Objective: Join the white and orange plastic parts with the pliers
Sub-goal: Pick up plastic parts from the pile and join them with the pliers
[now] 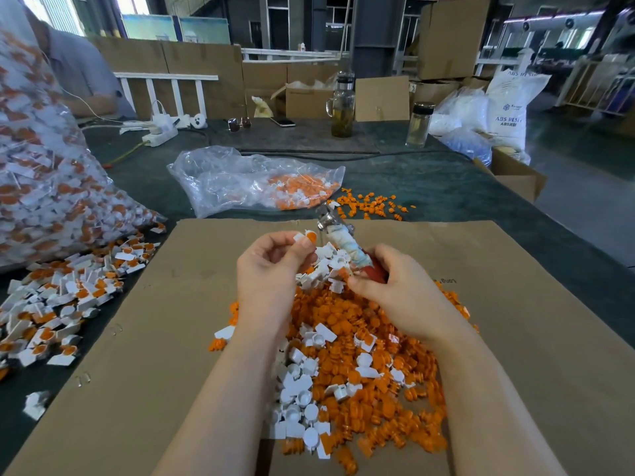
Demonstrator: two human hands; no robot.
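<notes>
Your left hand is pinching a joined white and orange part above the cardboard on the worktop. Your right hand is gripping the pliers over the pile of loose parts.

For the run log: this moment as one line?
left hand: pinches white-and-orange plastic part | right hand: grips cloth-wrapped red-handled pliers | joining: not yet

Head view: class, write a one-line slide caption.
Left hand pinches a white-and-orange part; right hand grips pliers above loose parts.
</notes>
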